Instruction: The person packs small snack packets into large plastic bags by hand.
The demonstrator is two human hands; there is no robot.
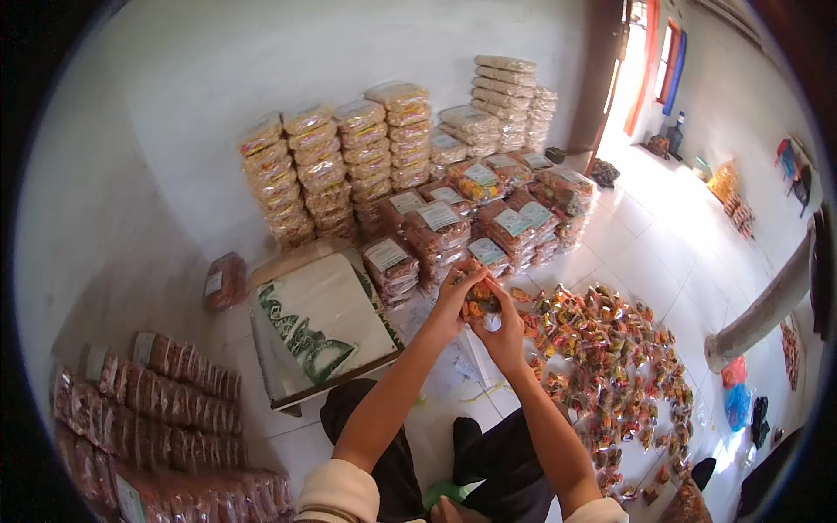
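In front of my knees, my left hand [457,301] and my right hand [504,338] are closed together around a small clear plastic packet [476,307] with orange and dark contents. Fingers of both hands meet at its upper edge and partly cover it, so its exact contents cannot be made out. To the right of my hands, a wide spread of similar small orange, yellow and green packets [602,366] lies on the floor. Just beyond my hands stand stacks of larger labelled packs [436,228], some reddish brown, some with colourful contents.
Tall stacks of pale packs [318,170] line the wall. A board with a white printed sheet [327,314] lies left of my hands. Rows of reddish-brown packs [153,410] fill the lower left. A grey post [758,309] rises at right, and an open doorway [629,78] is behind.
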